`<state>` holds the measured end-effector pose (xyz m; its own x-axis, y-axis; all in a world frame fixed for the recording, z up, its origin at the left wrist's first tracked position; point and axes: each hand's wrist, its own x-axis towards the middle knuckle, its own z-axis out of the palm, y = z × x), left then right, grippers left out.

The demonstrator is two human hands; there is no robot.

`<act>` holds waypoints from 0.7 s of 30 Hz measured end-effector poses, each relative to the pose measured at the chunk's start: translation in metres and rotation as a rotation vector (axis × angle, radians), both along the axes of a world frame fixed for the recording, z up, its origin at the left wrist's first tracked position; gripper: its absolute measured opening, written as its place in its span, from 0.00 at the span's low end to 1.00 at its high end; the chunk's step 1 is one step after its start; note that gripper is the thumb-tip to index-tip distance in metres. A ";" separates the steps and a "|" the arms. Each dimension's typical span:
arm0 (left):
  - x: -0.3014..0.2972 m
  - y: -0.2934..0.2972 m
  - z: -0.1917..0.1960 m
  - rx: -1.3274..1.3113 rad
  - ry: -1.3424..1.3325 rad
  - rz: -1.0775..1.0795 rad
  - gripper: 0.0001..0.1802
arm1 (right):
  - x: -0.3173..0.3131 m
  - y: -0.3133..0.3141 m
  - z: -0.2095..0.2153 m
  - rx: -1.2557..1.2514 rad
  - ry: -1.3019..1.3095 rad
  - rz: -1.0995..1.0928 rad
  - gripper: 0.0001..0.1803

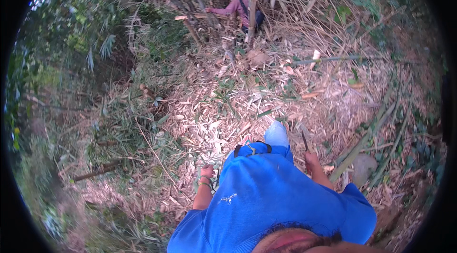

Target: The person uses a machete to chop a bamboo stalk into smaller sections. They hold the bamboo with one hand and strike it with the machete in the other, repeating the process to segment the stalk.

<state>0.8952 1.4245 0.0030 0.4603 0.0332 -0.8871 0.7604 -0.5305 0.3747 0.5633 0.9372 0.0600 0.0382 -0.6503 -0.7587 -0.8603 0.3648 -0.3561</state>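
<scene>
My right hand (312, 161), low at my right side, is closed around a knife (304, 140). The dark, narrow length of the knife points forward over the leaf litter. On my left, my left hand (207, 171) hangs beside my hip, with thin bands around its wrist. Its fingers are too small and turned away to show whether they hold anything. Between the hands are my blue shirt and light blue trousers (276, 134), one leg set forward.
Dry bamboo leaves and chips (209, 129) cover the ground. Ahead, a person in a purple top (234, 7) is among bamboo stems, beside an upright pole (253, 8). A green bamboo length (354, 155) and a grey rock (364, 168) lie at my right. A cut log (95, 173) lies left.
</scene>
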 end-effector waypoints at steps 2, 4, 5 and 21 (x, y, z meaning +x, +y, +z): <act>-0.001 -0.009 0.008 0.002 -0.041 0.003 0.18 | 0.006 0.009 0.017 -0.074 -0.024 -0.065 0.24; 0.007 -0.028 0.021 0.022 -0.065 -0.092 0.19 | -0.006 0.012 0.025 -0.041 -0.109 -0.196 0.34; 0.010 -0.029 0.020 0.026 -0.091 -0.199 0.19 | -0.020 0.011 -0.001 -0.162 -0.153 -0.272 0.30; 0.181 -0.170 -0.012 -0.171 0.155 -0.567 0.16 | -0.085 0.105 0.106 -0.147 -0.042 -0.853 0.28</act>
